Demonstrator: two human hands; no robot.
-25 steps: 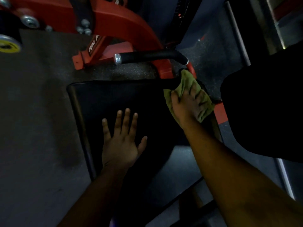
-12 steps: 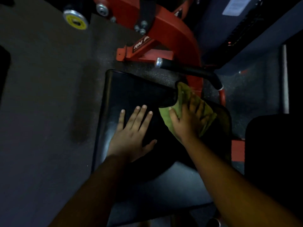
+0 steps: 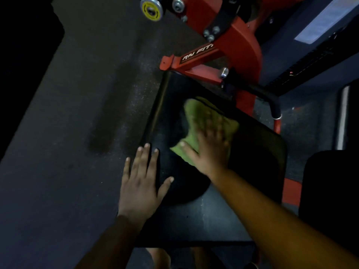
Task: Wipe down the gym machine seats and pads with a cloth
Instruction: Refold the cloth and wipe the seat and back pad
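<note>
- Your right hand [image 3: 210,150] presses flat, fingers spread, on the green cloth [image 3: 196,117], blurred, mid-frame on the black seat pad [image 3: 258,152].
- Your left hand [image 3: 140,181] lies open, grasping nothing, apparently on the pad's left edge.

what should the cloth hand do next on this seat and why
Probably sweep the green cloth toward the near left of the black seat pad. The right hand presses it flat mid-pad, while the left hand rests open on the pad's left edge, so that stretch beside it looks not yet covered.
</note>
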